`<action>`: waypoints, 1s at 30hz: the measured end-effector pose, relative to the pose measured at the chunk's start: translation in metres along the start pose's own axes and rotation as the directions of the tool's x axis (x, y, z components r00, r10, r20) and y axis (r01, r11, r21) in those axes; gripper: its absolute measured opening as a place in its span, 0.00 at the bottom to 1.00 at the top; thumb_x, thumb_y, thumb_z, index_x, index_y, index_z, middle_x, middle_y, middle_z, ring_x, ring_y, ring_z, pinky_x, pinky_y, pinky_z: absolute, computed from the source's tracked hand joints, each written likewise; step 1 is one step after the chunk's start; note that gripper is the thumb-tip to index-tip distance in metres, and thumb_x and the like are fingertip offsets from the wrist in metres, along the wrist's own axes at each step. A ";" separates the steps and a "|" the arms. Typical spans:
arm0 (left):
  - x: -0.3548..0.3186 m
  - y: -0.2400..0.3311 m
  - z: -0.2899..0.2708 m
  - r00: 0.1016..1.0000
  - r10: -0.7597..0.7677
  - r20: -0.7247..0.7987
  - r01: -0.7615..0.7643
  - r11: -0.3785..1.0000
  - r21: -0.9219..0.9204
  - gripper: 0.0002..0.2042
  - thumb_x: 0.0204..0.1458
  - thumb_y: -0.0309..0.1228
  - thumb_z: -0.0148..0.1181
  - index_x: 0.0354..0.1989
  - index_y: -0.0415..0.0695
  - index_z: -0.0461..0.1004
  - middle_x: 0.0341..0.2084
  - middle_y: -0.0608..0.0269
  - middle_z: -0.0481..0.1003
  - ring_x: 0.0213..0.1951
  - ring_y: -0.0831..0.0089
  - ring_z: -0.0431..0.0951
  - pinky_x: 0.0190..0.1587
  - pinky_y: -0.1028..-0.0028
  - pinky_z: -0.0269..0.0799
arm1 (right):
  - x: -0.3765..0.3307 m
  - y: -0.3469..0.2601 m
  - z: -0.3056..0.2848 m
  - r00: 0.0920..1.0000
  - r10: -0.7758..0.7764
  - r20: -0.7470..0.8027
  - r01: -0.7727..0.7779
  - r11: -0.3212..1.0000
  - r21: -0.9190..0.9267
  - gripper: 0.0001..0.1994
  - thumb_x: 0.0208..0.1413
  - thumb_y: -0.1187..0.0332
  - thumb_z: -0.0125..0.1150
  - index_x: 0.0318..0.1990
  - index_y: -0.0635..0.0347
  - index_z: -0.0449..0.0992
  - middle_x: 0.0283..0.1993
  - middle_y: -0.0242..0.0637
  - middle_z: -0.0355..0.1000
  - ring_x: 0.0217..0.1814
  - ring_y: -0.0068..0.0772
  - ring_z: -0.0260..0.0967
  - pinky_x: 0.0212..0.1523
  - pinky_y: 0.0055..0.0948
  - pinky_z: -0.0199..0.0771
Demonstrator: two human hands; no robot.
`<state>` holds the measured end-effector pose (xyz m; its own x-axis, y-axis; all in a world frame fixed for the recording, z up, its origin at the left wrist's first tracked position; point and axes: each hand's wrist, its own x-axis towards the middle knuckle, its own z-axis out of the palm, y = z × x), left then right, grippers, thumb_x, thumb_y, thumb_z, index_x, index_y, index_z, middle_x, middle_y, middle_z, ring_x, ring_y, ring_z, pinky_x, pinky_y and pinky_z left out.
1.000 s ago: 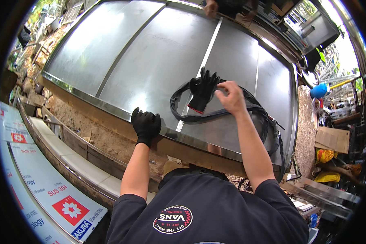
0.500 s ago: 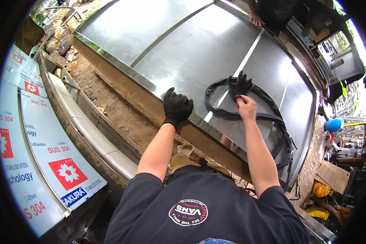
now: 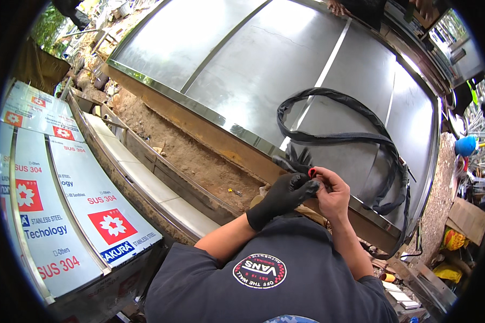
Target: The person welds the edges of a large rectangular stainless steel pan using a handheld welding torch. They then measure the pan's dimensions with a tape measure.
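Note:
My left hand (image 3: pixel 283 198) wears a black work glove and is closed at the opening of a second, loose black glove (image 3: pixel 295 161). My bare right hand (image 3: pixel 333 195) pinches the red cuff of that loose glove, close against the left fingertips. The glove's limp fingers point away from me, over the near edge of a large shiny metal panel (image 3: pixel 237 107). On the panel, beyond both hands, lies a looped black sleeved cable or hose (image 3: pixel 355 137); neither hand touches it.
White-and-red printed sheets (image 3: pixel 86 183) are stacked at the left. Beside them runs a long tiled ledge (image 3: pixel 145 180), then bare soil (image 3: pixel 183 151). Another person's hand (image 3: pixel 338 7) rests at the panel's far edge. A cardboard piece (image 3: pixel 467 220) and clutter lie at the right.
My right hand has drawn the loose glove from above the cable back toward my body. My left hand has left the panel's edge and moved right to meet it.

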<state>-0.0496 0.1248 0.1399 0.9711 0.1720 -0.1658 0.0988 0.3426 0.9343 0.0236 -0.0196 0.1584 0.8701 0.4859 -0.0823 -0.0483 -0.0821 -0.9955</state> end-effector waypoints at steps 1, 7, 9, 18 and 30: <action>0.000 -0.001 -0.001 0.999 -0.029 0.042 0.027 0.999 0.046 0.12 0.63 0.36 0.64 0.38 0.38 0.80 0.26 0.69 0.78 0.29 0.82 0.73 0.32 0.74 0.69 | -0.002 -0.003 -0.003 1.000 0.020 0.002 -0.021 0.998 0.051 0.07 0.64 0.80 0.62 0.48 0.66 0.80 0.37 0.28 0.78 0.40 0.13 0.72 0.42 0.17 0.74; 0.011 0.008 -0.009 0.952 -0.168 0.255 0.147 0.984 0.101 0.09 0.66 0.31 0.60 0.43 0.38 0.80 0.32 0.70 0.79 0.35 0.85 0.73 0.38 0.77 0.71 | -0.003 -0.024 -0.029 0.962 -0.216 0.169 0.258 0.924 -0.284 0.07 0.54 0.85 0.61 0.37 0.65 0.74 0.36 0.38 0.77 0.35 0.27 0.76 0.39 0.24 0.76; 0.016 0.002 -0.001 0.968 -0.059 0.243 0.038 0.995 0.090 0.08 0.65 0.30 0.59 0.45 0.38 0.80 0.33 0.69 0.80 0.36 0.84 0.75 0.39 0.76 0.72 | -0.005 -0.031 -0.033 0.960 -0.237 0.150 0.276 0.891 -0.361 0.11 0.46 0.85 0.61 0.38 0.65 0.76 0.37 0.42 0.74 0.34 0.40 0.76 0.39 0.31 0.77; 0.031 0.003 0.039 0.998 0.028 -0.065 -0.030 0.999 -0.040 0.07 0.65 0.27 0.59 0.45 0.37 0.79 0.35 0.66 0.80 0.37 0.81 0.77 0.41 0.77 0.73 | -0.010 -0.021 -0.050 0.964 -0.267 0.016 0.159 0.523 -0.838 0.12 0.48 0.78 0.63 0.42 0.60 0.83 0.46 0.45 0.70 0.43 0.50 0.76 0.43 0.43 0.79; 0.031 0.027 0.067 0.759 -0.081 0.646 -0.202 0.914 0.352 0.09 0.58 0.34 0.64 0.32 0.41 0.77 0.28 0.61 0.76 0.36 0.72 0.78 0.38 0.69 0.70 | 0.016 0.003 -0.128 0.980 0.121 0.157 -0.093 0.980 -0.177 0.12 0.57 0.82 0.50 0.42 0.68 0.81 0.34 0.33 0.80 0.32 0.22 0.70 0.36 0.26 0.73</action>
<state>-0.0027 0.0774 0.1810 0.8693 -0.4942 0.0027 -0.0295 -0.0465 0.9985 0.1000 -0.1238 0.1606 0.7702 0.6027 -0.2086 -0.0411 -0.2794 -0.9593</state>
